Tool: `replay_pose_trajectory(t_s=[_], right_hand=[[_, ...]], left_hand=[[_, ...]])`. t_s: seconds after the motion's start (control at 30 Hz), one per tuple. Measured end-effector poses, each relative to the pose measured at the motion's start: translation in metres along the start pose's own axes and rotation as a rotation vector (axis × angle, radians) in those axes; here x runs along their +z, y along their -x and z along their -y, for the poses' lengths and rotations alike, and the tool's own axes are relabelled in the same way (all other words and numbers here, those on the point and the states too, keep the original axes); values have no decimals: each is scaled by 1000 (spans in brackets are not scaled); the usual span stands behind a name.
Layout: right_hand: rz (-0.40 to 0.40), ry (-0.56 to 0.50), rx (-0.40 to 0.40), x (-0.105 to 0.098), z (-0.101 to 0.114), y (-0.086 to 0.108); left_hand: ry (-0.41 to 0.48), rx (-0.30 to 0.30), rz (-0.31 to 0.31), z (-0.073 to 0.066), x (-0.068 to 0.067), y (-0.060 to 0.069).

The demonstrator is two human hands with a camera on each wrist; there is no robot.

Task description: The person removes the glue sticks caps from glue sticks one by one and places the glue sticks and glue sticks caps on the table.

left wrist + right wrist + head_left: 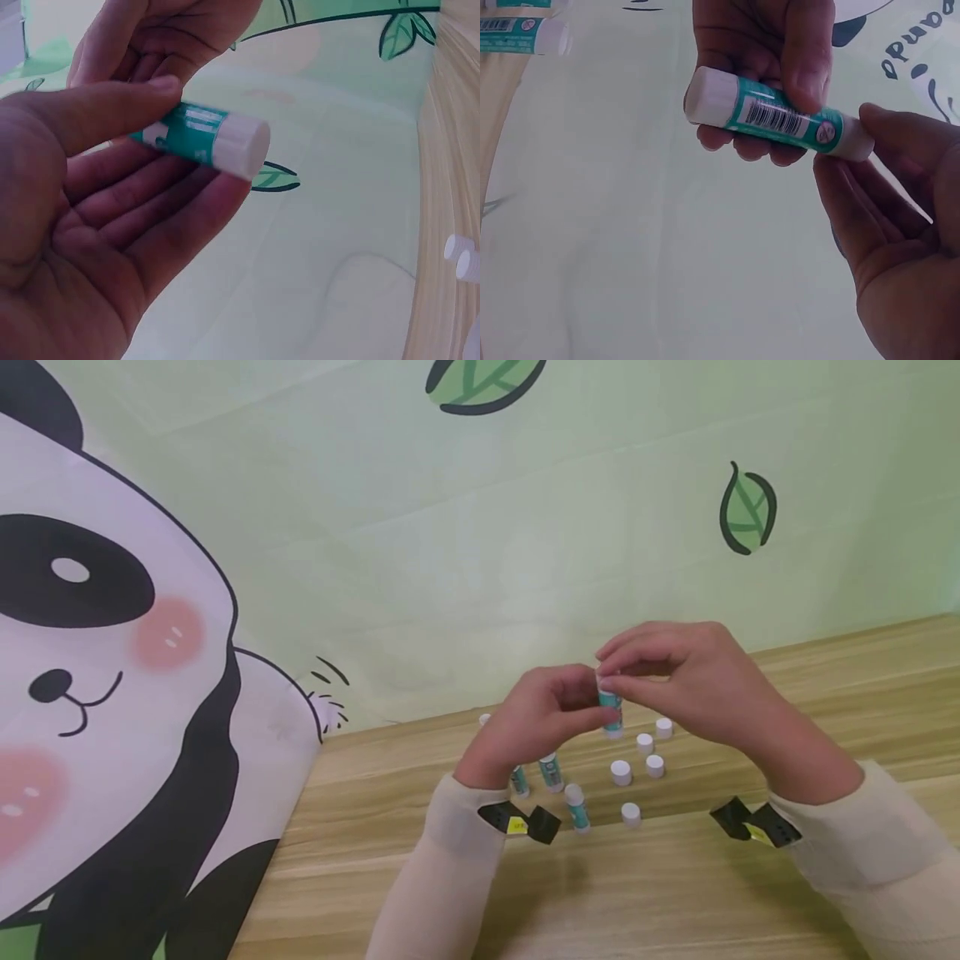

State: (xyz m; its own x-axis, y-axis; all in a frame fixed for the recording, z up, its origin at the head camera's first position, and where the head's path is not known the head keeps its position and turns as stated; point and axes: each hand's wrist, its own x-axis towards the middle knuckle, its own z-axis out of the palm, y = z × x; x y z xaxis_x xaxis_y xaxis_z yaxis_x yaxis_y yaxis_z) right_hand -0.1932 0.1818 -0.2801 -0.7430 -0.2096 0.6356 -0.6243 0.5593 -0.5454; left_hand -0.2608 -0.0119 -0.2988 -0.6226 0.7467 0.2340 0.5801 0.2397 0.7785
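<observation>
A glue stick (611,712) with a teal label and white ends is held upright above the table. My left hand (538,714) grips its labelled body between thumb and fingers. From the other side, my right hand (693,685) pinches the white upper end. The right wrist view shows the barcode on the glue stick (776,120) and the right fingertips (836,169) at its white end. In the left wrist view, the left thumb (120,109) lies along the label and the white bottom end faces the camera.
Several white caps (621,772) are scattered on the wooden table (360,852) below the hands. More glue sticks stand left of the caps, one nearest me (577,810) and another (551,772) beside the left wrist. A panda-printed cloth (375,568) hangs behind the table.
</observation>
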Motion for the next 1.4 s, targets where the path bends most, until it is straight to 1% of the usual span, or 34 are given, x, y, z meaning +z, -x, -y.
replay_pose_trajectory(t_s=[0.1, 0.23, 0.33, 0.43, 0.53, 0.6, 0.7, 0.87, 0.97, 1.1, 1.17, 1.23, 1.4], right_hand=[[-34, 29, 29, 4, -1, -1], [-67, 34, 71, 8, -2, -2], [-76, 45, 78, 10, -2, -3], [-67, 66, 68, 10, -1, -3], [-49, 92, 47, 9, 0, -2], [-23, 93, 37, 8, 0, -2], [34, 86, 15, 7, 1, -2], [111, 51, -55, 3, 1, -1], [139, 5, -83, 2, 0, 0], [167, -56, -112, 1, 0, 1], [170, -73, -126, 2, -1, 1], [164, -76, -136, 2, -1, 1], [149, -69, -147, 2, 0, 1]], left_hand=[[-91, -9, -80, 1, 4, -1], [-200, 6, -166, 1, 8, -2], [-228, 16, -185, 0, 11, -2], [-225, 8, -172, -2, 10, -2], [-207, -5, -134, -2, 8, -1], [-176, -18, -89, -1, 5, -1], [-115, -35, -3, 0, -1, 0], [-21, -45, 151, 1, -11, 2], [10, -33, 233, 3, -15, 3], [21, 8, 322, 6, -18, 4], [23, 20, 349, 7, -18, 4], [21, 24, 363, 8, -19, 4], [14, 28, 363, 10, -19, 4]])
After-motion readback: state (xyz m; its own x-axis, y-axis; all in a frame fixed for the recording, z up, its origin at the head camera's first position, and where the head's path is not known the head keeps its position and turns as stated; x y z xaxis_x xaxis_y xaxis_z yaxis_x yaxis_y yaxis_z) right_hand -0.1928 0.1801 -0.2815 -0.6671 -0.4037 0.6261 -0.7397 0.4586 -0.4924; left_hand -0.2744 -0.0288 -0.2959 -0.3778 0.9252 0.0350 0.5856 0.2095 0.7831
